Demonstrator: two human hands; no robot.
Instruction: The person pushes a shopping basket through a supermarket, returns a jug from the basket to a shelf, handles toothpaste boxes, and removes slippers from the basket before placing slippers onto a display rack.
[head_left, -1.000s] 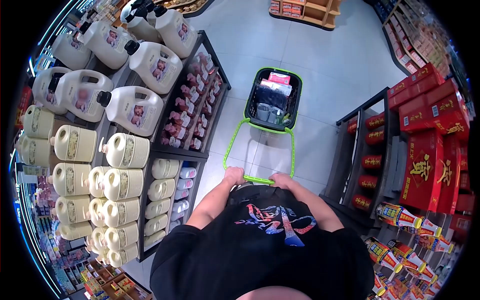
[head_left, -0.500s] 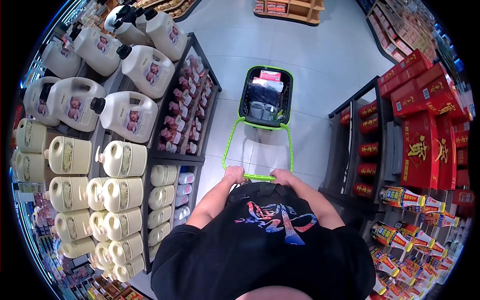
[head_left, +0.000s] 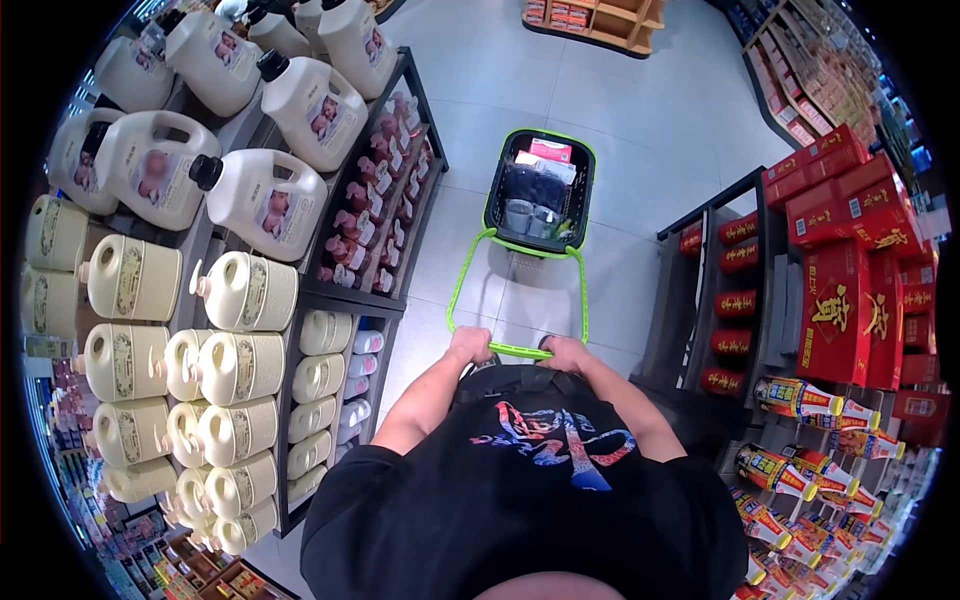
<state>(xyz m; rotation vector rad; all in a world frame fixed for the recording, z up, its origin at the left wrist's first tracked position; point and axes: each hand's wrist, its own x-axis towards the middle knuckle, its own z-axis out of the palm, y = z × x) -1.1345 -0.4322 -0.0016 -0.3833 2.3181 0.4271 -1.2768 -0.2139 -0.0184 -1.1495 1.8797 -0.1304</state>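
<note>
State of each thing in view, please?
Left grip: closed on green handle
Right grip: closed on green handle
Green handle: extended
Black shopping basket: open-topped, loaded
White jugs: capped where tops show
Cream pump bottles: standing in rows
Red boxes: stacked, apparently shut

Bright indoor light, fisheye distortion, black corners

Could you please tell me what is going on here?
A person in a black T-shirt grips the near bar of a green handle with left hand and right hand. The handle joins a black basket ahead on the floor, holding a red-and-white package and other goods. Cream pump bottles stand on the left; red boxes are stacked on the right.
</note>
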